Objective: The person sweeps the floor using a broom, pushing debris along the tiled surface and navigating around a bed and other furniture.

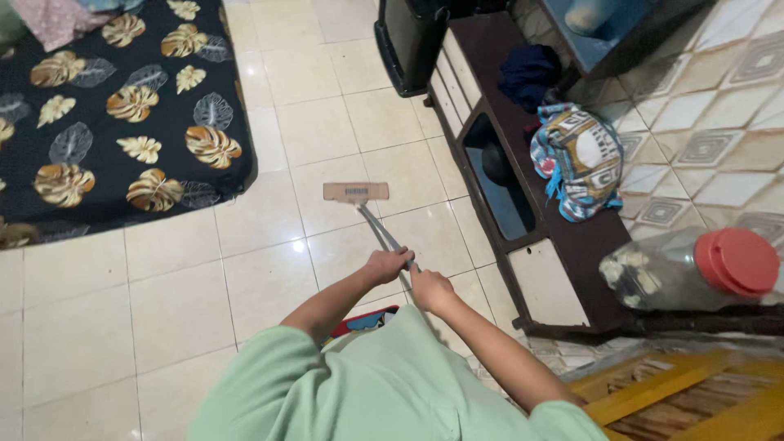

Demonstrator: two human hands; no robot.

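Both of my hands grip the grey handle (377, 227) of a floor mop. My left hand (387, 265) is closed around the handle a little higher up it than my right hand (430, 289), which holds it just behind. The handle runs forward and down to a flat rectangular tan mop head (355, 192) lying on the cream tiled floor (180, 302). My pale green sleeves and shirt fill the bottom of the view.
A black mattress (114, 114) with a gold leaf print lies at the upper left. A dark low cabinet (523, 204) runs along the right, with a colourful cloth bundle (576, 159) and a clear jar with a red lid (694, 269) on it. Yellow wooden slats (686, 396) sit bottom right.
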